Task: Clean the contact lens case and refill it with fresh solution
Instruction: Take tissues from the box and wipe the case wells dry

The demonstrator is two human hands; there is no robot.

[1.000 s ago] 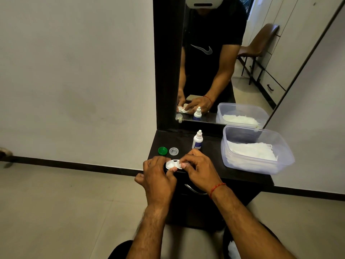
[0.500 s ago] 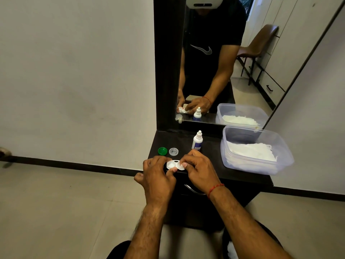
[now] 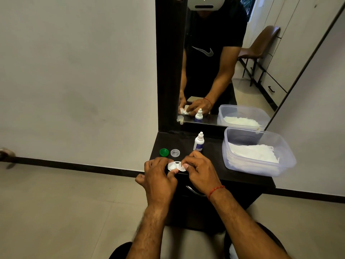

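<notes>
The white contact lens case [image 3: 174, 166], with both wells uncapped, sits near the front edge of a dark dresser top [image 3: 214, 157]. My left hand [image 3: 158, 176] grips its left end with curled fingers and thumb. My right hand [image 3: 199, 171] pinches its right end, and something white shows under those fingertips. A green cap [image 3: 164, 152] and a clear cap [image 3: 175, 152] lie just behind the case. A small white solution bottle [image 3: 199, 142] with a blue label stands upright behind my right hand.
A clear plastic tub [image 3: 287, 161] holding white tissues occupies the dresser's right side. A mirror [image 3: 224, 62] in a dark frame rises behind the bottle. A drawer handle [image 3: 194, 191] shows below the front edge. Tiled floor lies to the left.
Both hands stay on the case with only small finger shifts. The caps, bottle and tub have not moved.
</notes>
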